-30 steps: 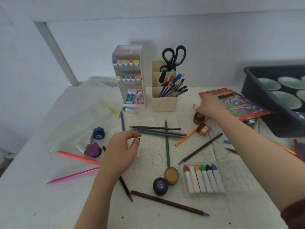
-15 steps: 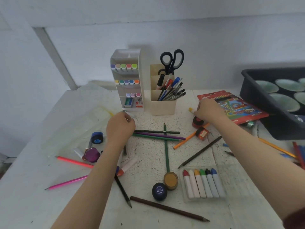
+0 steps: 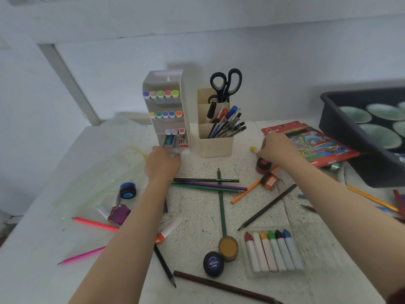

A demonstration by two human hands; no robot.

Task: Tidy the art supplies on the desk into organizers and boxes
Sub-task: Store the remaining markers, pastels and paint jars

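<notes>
1. Left hand (image 3: 163, 165) curls at the marker organizer's (image 3: 166, 110) foot; whether it grips anything, I cannot tell. A nudge there might topple that tall organizer
2. Right hand (image 3: 276, 150), well right of the organizer, pinches a yellow-tipped marker (image 3: 253, 148); lifting carelessly may knock the red paint pot (image 3: 263, 166) under its wrist

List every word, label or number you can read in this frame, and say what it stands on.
"POSTER": upside down to the camera, on the lid of the dark blue paint jar; the smaller print near it is too blurred to read.
Black pencil: pale lettering, too small to read.
Coloured pencil box, eraser in the white organizer, orange-labelled jar: print blurred, unreadable.
</notes>
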